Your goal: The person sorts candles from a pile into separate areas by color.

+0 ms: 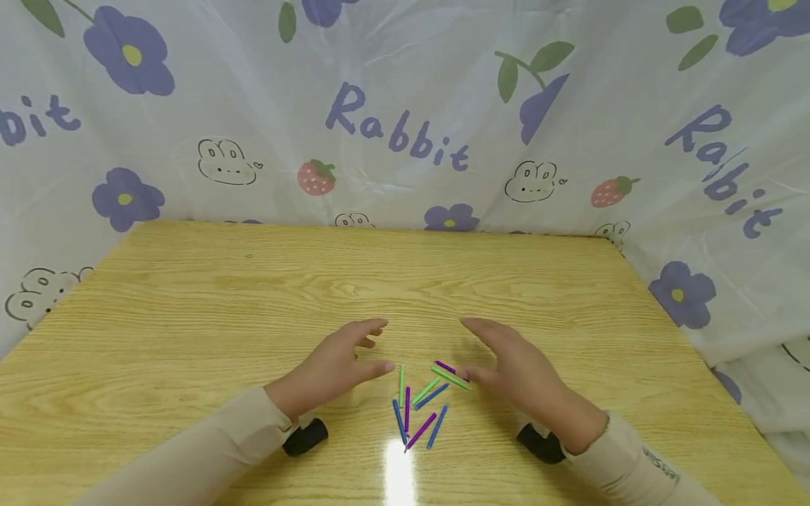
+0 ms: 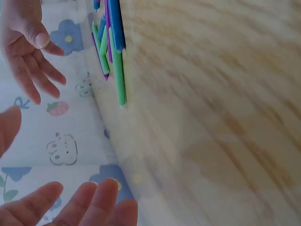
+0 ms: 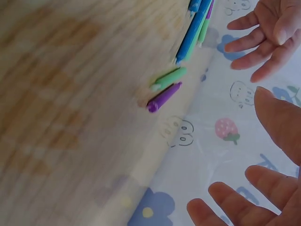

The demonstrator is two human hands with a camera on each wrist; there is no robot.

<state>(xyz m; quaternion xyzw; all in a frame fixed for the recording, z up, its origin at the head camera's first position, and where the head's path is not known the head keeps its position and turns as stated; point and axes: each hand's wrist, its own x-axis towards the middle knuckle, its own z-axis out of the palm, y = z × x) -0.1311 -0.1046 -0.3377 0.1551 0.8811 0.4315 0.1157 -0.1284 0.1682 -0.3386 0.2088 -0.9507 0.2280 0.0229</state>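
Note:
Several thin candles in green, blue and purple lie loosely scattered on the wooden table between the two hands. In the head view my left hand [image 1: 338,362] hovers left of them, its thumb tip near an upright-lying green candle [image 1: 401,386]. My right hand [image 1: 522,365] is at the right, its thumb overlapping the end of a purple candle [image 1: 446,367] beside a green candle [image 1: 451,377]. Nearer me lie a blue candle [image 1: 437,426] and another purple candle [image 1: 421,431]. Both hands hold nothing, fingers apart and relaxed, as the left wrist view's fingers [image 2: 103,200] also show.
The wooden table [image 1: 253,295] reaches back to a white curtain [image 1: 392,63] printed with flowers, rabbits and strawberries. Black wrist bands [image 1: 306,437] sit below both sleeves. A bright light reflection falls on the table near the front.

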